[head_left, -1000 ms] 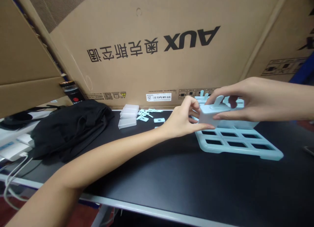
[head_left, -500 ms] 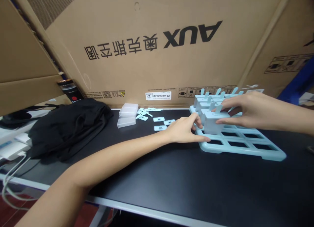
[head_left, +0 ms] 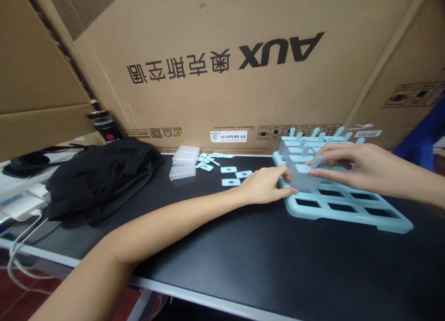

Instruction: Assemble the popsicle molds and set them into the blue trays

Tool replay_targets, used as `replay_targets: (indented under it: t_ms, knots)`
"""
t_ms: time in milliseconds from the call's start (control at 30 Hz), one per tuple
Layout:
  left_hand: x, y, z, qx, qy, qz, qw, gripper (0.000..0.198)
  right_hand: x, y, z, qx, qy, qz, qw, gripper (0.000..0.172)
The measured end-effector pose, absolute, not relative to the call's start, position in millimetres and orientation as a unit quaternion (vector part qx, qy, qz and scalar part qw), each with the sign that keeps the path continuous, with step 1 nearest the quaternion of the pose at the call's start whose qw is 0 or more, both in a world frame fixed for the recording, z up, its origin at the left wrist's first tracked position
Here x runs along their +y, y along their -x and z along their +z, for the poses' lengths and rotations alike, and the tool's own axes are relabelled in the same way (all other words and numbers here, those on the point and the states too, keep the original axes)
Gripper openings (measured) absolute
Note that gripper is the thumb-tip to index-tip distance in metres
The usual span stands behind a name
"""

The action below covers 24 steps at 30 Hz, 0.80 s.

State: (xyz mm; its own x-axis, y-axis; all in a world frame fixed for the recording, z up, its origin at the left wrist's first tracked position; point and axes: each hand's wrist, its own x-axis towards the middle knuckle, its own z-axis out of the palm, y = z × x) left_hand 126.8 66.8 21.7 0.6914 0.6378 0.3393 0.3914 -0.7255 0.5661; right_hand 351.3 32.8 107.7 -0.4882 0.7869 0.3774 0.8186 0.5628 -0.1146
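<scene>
A light-blue popsicle mold rack (head_left: 314, 212) with rectangular openings lies at the right of the black table. My left hand (head_left: 262, 185) grips its left rim, thumb along the front and fingers curled behind. Between thumb and fingers of my right hand (head_left: 351, 166) is a popsicle mold (head_left: 304, 179), a frosted cup with a blue lid and a blue stick. It leans slightly, low over an opening beside my left fingertips. Behind it, several assembled molds (head_left: 290, 146) stand in the rack with sticks up; my right hand partly hides them.
Frosted cups (head_left: 185, 156), a pile of blue sticks (head_left: 208, 160) and loose blue lids (head_left: 231, 182) lie left of the rack. A black cloth bag (head_left: 107, 177) lies farther left, near a dark bottle (head_left: 104, 125). A large cardboard box (head_left: 194, 98) stands along the back.
The mold in my right hand has gone from nearly upright to leaning, and sits slightly lower in the rack. My left hand stays on the rim. The whole view has shifted slightly.
</scene>
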Motion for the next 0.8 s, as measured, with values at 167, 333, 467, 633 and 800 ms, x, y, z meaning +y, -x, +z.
replay_targets:
  t_ms: [167, 333, 467, 633, 800]
  knots:
    - [63.0, -128.2, 20.0, 0.305, -0.868, 0.288, 0.264, 0.054, 39.8, -357.1, 99.2, -0.863, 0.469, 0.014, 0.187, 0.061]
    - [61.0, -127.5, 26.6, 0.299, -0.882, 0.269, 0.247, 0.079, 33.1, -360.2, 93.3, -0.869, 0.446, -0.075, 0.202, 0.058]
    - [61.8, -126.8, 31.0, 0.287, -0.891, 0.259, 0.239, 0.066, 26.9, -358.7, 91.0, -0.86, 0.46, -0.079, 0.205, 0.055]
    - [64.9, -127.6, 28.6, 0.281, -0.886, 0.27, 0.25, 0.065, 24.2, -355.5, 88.8, -0.841, 0.492, -0.086, 0.209, 0.055]
    - [63.8, -127.7, 28.9, 0.281, -0.889, 0.26, 0.252, 0.068, 21.5, -351.4, 86.2, -0.845, 0.485, -0.083, 0.21, 0.056]
